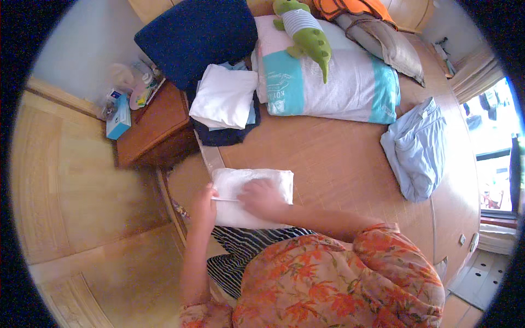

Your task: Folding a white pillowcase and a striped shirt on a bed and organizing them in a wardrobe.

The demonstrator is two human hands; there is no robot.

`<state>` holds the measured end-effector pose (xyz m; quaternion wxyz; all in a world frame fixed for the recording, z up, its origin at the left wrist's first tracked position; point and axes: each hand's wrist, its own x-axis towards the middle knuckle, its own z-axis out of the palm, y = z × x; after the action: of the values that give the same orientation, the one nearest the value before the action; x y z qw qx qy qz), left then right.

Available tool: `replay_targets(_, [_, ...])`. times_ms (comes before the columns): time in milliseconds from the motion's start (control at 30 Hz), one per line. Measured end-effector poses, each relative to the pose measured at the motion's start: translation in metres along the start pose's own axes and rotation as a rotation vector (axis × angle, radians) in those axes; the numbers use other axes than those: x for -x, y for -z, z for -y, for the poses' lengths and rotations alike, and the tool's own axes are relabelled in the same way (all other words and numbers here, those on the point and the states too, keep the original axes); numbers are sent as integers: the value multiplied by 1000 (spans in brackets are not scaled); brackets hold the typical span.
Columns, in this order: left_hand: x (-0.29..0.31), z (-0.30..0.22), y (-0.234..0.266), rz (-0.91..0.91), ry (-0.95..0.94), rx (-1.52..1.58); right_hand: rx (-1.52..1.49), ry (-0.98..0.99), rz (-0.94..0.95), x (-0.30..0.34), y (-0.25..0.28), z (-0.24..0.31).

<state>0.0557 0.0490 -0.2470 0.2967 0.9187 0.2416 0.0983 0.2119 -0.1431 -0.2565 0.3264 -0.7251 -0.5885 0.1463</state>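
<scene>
A white cloth, folded into a neat rectangle, lies on the mat-covered bed in front of me. Whether it is a garment or a towel cannot be made out. My left hand pinches its left edge, where a fold line runs across the middle. Flat on top of the cloth rests my right hand, its fingers stretched out and slightly blurred. Beyond my left hand sits a stack of folded clothes, with a white folded piece on top of light blue and dark ones.
Light blue folded trousers lie at the right. At the back are a white and teal folded quilt, a green plush crocodile, a pillow and a navy cushion. A wooden nightstand holds a blue tissue box.
</scene>
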Motion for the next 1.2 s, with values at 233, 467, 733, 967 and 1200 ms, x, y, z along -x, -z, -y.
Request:
replay_targets(233, [17,-56,25,106,12,124,126,155,274,61,62,-5])
replay_targets(467, [-26,-83,52,1,59,268,-306,-232,142,13,79,-30])
replay_targets(733, [7,-70,44,-177,448,740,-1092,-590,24,46,173,-115])
replay_targets(967, [25,-74,-14,193,307,653,-882,-637,-407,62,183,-143])
replay_targets(1200, [-13,-130,-19,380,283,356,317,-345,-486,-13,137,-57])
